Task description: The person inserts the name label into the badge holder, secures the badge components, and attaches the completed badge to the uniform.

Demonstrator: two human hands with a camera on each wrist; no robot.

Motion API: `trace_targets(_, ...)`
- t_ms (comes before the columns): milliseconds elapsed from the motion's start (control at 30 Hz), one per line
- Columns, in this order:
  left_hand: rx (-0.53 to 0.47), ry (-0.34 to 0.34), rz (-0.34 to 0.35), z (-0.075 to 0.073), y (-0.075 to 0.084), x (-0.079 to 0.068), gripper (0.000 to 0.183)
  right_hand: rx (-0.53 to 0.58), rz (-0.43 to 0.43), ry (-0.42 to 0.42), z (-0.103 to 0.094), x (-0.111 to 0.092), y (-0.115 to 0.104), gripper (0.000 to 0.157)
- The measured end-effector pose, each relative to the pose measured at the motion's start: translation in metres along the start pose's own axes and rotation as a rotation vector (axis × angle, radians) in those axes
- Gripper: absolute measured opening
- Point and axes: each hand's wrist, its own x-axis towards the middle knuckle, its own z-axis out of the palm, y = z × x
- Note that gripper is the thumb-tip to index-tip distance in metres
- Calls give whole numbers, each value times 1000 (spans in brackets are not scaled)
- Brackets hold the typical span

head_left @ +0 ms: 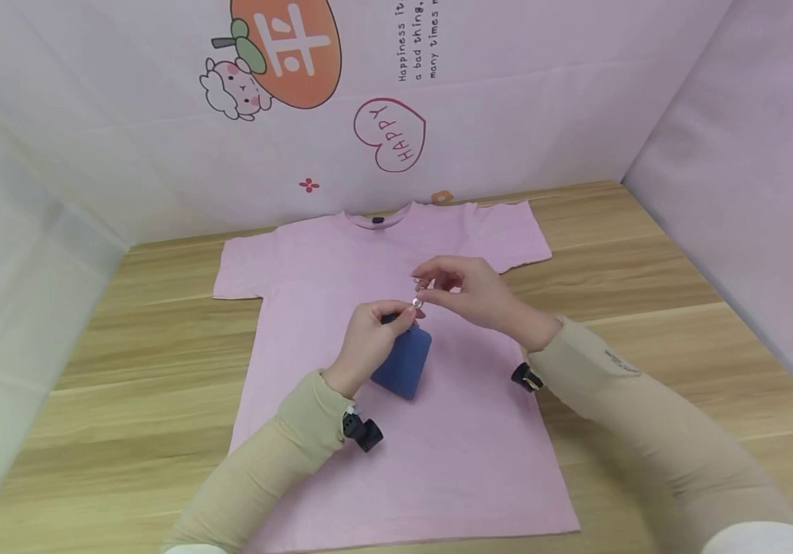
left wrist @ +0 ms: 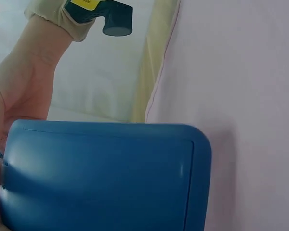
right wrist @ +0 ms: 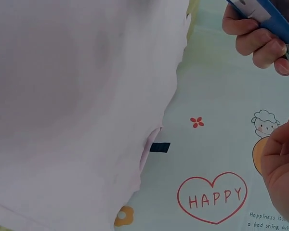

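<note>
My left hand (head_left: 367, 338) grips a blue card holder (head_left: 405, 365) near its top edge, and the holder hangs down over a pink T-shirt (head_left: 452, 446). From that top edge a small silvery metal clasp (head_left: 418, 302) sticks out. My right hand (head_left: 469, 288) pinches the clasp's upper end between thumb and fingers. The holder's smooth blue face (left wrist: 101, 178) fills the lower part of the left wrist view. On its other side, in the right wrist view, a pale panel (right wrist: 253, 9) shows. The clasp's exact shape is partly hidden by the fingers.
Under the T-shirt lies a wood-grain table (head_left: 140, 369), with the collar (head_left: 377, 221) at its far edge. A white printed cloth (head_left: 507, 100) hangs behind, and pale cloth walls stand at both sides. Each wrist carries a small black camera (head_left: 362, 429).
</note>
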Motion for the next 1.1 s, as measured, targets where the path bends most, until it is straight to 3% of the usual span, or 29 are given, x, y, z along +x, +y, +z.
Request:
trace_targets(233, -80, -66, -28, 0, 3, -1, 19, 76, 72, 1, -9, -8, 10, 24)
trace_targets(333, -116, -89, -35, 0, 3, -3, 22, 77, 48, 41, -13, -11, 15, 24)
trace_targets(533, -189, -169, -43, -2, 3, -6, 23, -34, -154, 106, -21, -15, 23, 31)
trace_targets(733, -280, -282, -89, -5, 4, -9, 26, -79, -354, 70, -23, -17, 27, 41)
trace_targets(900, -269, -319, -64, -6, 2, -10, 25, -53, -448, 20, -19, -21, 25, 39)
trace_targets(1100, -257, -351, -59, -5, 2, -11, 25, -75, -548, 35, -17, -21, 22, 35)
